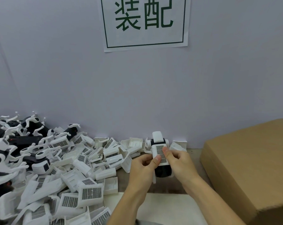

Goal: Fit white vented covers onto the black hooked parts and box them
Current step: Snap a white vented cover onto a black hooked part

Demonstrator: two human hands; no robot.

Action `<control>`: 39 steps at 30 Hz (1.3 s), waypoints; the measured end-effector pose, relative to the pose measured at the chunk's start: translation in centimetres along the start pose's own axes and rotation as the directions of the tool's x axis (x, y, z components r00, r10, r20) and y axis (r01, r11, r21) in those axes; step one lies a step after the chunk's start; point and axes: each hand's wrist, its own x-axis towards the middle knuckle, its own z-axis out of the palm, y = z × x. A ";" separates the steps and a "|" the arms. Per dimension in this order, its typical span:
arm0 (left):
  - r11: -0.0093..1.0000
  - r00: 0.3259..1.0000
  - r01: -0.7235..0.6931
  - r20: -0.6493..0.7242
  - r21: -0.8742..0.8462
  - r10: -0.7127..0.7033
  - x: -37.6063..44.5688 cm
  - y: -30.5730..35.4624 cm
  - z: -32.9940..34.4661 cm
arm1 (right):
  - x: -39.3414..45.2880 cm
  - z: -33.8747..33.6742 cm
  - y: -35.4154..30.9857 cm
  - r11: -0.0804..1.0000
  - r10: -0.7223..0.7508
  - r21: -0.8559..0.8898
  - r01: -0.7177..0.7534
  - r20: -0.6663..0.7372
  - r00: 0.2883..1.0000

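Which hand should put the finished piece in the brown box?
Probably the right hand. It already grips the black part with the white cover on it, and the cardboard box sits on that side. The left hand is nearer the pile of covers.

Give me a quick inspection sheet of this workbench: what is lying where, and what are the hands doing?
Surface: table with a white sheet at the near edge.
Job's things: white vented cover pressed on a black part, held between both hands; cardboard box at right.
Clutter: heap of loose covers and black hooked parts at left.
Grip: left hand and right hand both pinch the cover, thumbs on its vents.
Cables: nothing seen.
Surroundings: pale wall, paper sign.
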 end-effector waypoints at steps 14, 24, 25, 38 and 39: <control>0.999 0.980 -0.049 -0.194 -0.012 0.046 0.1 0.5 0.2 | -0.4 1.0 0.8 0.982 -0.160 -0.107 0.157 -0.014 0.987; 0.998 0.891 -0.064 -0.452 -0.008 0.054 0.8 0.4 -0.4 | 0.2 -0.4 0.3 0.823 0.299 0.461 -0.331 0.145 0.943; 0.998 0.892 -0.053 -0.452 -0.045 0.027 0.9 0.3 -0.4 | 0.2 -0.6 0.1 0.844 0.254 0.445 -0.299 0.159 0.954; 0.862 0.955 0.030 -0.240 -0.507 -0.174 1.1 0.7 -1.2 | -0.3 -0.9 -0.6 0.521 -0.489 -0.571 0.635 0.410 0.770; 0.852 0.953 0.017 -0.248 -0.524 -0.172 1.2 0.8 -1.2 | -0.4 -0.7 -0.7 0.504 -0.502 -0.574 0.645 0.413 0.760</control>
